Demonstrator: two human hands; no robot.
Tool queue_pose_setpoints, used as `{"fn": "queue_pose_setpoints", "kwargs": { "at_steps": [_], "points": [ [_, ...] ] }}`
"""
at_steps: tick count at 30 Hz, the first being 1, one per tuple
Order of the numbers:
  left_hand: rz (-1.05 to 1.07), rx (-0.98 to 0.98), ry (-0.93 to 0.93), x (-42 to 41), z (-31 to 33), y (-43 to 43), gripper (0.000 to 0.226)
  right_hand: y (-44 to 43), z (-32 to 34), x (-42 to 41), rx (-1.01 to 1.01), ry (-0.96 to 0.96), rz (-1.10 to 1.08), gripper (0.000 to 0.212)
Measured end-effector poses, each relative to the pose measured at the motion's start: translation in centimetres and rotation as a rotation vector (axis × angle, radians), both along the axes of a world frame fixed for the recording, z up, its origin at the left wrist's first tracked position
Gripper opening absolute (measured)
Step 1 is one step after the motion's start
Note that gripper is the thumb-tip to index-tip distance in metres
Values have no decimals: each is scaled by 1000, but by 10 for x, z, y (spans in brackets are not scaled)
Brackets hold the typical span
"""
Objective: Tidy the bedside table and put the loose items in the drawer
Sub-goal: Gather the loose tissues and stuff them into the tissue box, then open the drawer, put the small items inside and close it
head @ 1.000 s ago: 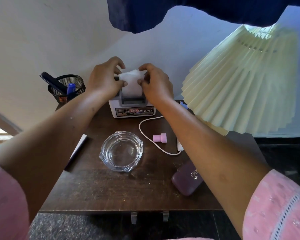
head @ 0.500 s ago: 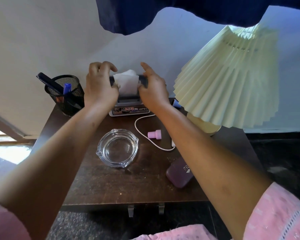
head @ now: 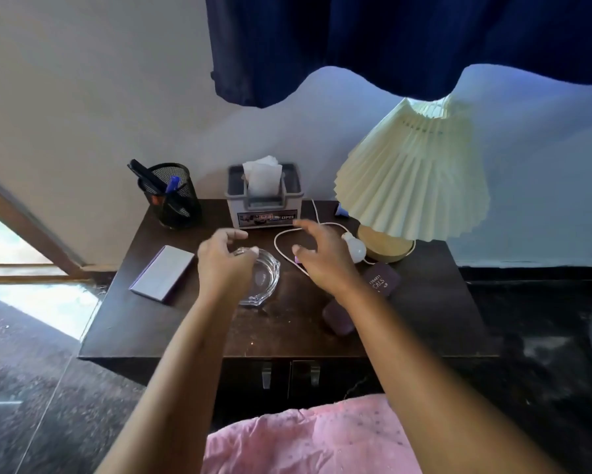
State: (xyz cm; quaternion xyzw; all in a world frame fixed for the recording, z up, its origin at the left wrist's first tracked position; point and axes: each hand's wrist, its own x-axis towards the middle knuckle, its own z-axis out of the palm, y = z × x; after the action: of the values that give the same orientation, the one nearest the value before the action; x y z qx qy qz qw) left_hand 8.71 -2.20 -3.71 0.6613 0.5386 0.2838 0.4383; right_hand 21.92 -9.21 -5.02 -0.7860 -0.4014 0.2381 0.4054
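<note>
Glass lies under your left hand (head: 224, 265): the ashtray (head: 268, 282) stands in the middle of the desk (head: 287, 333), mouth up. Your fingers curl loosely just above its far rim with nothing in them, as far as the blur lets me tell. Judge it heavy for its size, rigid, slick and easy to chip. Take it across two opposite sides of the thick rim, thumb against fingers, and lift straight. It is nearly round, so there is no long axis to mind.

Your right hand (head: 321, 258) hovers right of the ashtray, fingers spread apart and empty, over the white cable (head: 277, 239). That cable looks light and limp. Its loop bulges toward the ashtray, so gather the whole loop rather than pinching one strand.

Right of the ashtray, the purple case (head: 380, 278) is crossed by your forearm. Its long axis seems to run from your side out to the far right, away from the ashtray; grip it across the short width. Left of the ashtray, the flat grey box (head: 163, 277) points away from you, leaning right. The drawer handles (head: 266, 374) hang below the ashtray's near side, and the drawers look closed.
</note>
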Motion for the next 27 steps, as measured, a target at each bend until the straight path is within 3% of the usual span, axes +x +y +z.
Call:
{"fn": "queue_pose_setpoints", "kwargs": {
  "at_steps": [5,9,14,19,24,27],
  "points": [
    [-21,-155,-56,-15,-6,-42,21,-39,-5,-5,-184,-67,23,37],
    [-71,-259,-23,-25,-12,-63,15,-52,5,-11,-178,-219,-14,33],
    [-112,-205,30,-16,-2,-58,14,-58,12,-11,-259,-302,-50,27],
    [-187,-163,93,-12,-6,-50,14,-61,10,-6,-514,-407,-54,43],
    [-261,-120,170,-11,-12,-46,19,-63,14,-2,-748,-393,92,78],
    [-312,-80,213,-12,-11,-46,14,-62,14,0,-792,-414,106,81]
  ]
}}
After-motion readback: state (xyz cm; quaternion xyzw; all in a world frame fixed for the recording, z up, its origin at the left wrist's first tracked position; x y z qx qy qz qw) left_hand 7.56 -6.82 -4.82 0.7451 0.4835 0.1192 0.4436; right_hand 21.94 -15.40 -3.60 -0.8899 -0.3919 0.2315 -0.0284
